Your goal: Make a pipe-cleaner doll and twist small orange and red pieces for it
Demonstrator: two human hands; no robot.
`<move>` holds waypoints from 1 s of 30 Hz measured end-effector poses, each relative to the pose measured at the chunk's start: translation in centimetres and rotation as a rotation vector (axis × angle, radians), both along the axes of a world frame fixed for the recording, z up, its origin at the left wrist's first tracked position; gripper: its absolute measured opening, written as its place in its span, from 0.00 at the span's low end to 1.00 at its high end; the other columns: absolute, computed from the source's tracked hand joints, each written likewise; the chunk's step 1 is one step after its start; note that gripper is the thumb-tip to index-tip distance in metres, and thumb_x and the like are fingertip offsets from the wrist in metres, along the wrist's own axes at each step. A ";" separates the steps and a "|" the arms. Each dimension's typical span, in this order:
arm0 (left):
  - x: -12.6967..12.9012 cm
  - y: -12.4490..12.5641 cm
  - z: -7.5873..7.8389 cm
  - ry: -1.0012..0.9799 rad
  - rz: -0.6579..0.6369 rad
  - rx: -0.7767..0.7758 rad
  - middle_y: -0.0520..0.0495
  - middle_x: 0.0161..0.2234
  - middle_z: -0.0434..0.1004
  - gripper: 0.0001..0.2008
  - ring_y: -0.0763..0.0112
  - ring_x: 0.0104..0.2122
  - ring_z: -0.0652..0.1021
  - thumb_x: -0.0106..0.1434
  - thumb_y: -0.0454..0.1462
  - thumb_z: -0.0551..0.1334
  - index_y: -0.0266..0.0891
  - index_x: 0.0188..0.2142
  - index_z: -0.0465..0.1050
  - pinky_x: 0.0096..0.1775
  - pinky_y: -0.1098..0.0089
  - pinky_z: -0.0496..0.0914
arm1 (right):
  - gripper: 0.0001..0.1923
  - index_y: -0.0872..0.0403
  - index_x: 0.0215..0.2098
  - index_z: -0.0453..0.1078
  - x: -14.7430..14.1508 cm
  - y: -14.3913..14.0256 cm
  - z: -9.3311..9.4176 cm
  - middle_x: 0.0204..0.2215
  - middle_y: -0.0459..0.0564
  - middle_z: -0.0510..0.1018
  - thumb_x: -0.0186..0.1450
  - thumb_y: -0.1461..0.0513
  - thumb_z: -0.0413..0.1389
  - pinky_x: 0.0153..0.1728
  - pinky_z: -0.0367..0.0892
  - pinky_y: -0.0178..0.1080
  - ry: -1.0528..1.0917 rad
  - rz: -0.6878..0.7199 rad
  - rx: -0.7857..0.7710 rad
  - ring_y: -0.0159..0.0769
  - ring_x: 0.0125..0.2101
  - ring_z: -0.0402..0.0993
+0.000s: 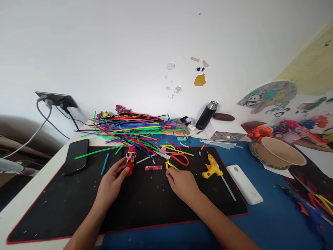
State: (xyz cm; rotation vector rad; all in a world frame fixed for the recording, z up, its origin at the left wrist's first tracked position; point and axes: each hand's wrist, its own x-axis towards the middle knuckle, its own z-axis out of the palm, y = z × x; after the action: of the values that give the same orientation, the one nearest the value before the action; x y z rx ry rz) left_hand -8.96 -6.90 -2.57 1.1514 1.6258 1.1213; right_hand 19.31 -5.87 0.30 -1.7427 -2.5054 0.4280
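- Left hand [112, 182] on the black mat [78, 208], fingers loosely curled, thumb and fingertips touching the small red figure [130, 160] with pink cap; pinched or merely steadied, cannot tell.
- Red figure upright on the mat, near its far edge, just in front of the heap of coloured pipe cleaners [135, 130].
- Right hand [182, 184] palm down on the mat, fingers half bent, nothing clearly gripped; fingertips just beside a short yellow piece [170, 166] and the orange-handled scissors [178, 158].
- Pink lighter [153, 168] flat on the mat between the two hands.
- Yellow glue gun [212, 167] lying to the right of the right hand, clear glue stick [229, 188] trailing from its back end toward the mat's edge.
- White oblong case [244, 184] just beyond the mat's right edge, on the blue table surface [273, 222].
- Black phone [76, 156] face up at the mat's far left corner; blue pipe-cleaner scrap [104, 164] between phone and left hand.
- Black flask [206, 115] leaning by the wall, well behind the scissors.
- Beige bowl [282, 151] on a patterned plate at far right.
- Power strip [56, 99] on the wall at left, cables hanging down.
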 end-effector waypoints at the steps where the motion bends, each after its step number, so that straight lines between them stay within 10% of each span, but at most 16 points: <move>1: 0.0 0.0 0.0 0.000 0.000 -0.001 0.36 0.46 0.86 0.43 0.52 0.40 0.85 0.58 0.59 0.65 0.33 0.63 0.68 0.50 0.53 0.77 | 0.08 0.49 0.44 0.76 0.0 0.0 0.0 0.36 0.46 0.86 0.73 0.62 0.53 0.32 0.59 0.37 -0.012 0.002 -0.004 0.39 0.35 0.83; 14: 0.1 -0.2 0.0 -0.015 -0.015 -0.019 0.37 0.47 0.85 0.44 0.53 0.42 0.85 0.58 0.60 0.64 0.34 0.65 0.66 0.50 0.55 0.77 | 0.08 0.49 0.43 0.78 0.4 3.2 1.1 0.28 0.45 0.82 0.71 0.60 0.56 0.29 0.55 0.36 0.172 -0.190 -0.044 0.36 0.30 0.77; 30: 0.2 -0.2 -0.3 -0.029 -0.023 -0.010 0.39 0.48 0.85 0.39 0.53 0.45 0.84 0.61 0.57 0.63 0.37 0.64 0.66 0.52 0.56 0.76 | 0.24 0.49 0.54 0.74 -9.1 9.7 1.6 0.38 0.52 0.85 0.70 0.43 0.56 0.37 0.64 0.39 0.073 -0.042 0.027 0.45 0.39 0.81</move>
State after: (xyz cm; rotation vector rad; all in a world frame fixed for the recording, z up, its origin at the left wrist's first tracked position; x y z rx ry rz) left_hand -8.78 -7.14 -2.85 1.1396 1.5911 1.1093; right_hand 10.21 3.83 1.87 -1.7333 -2.4095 0.4448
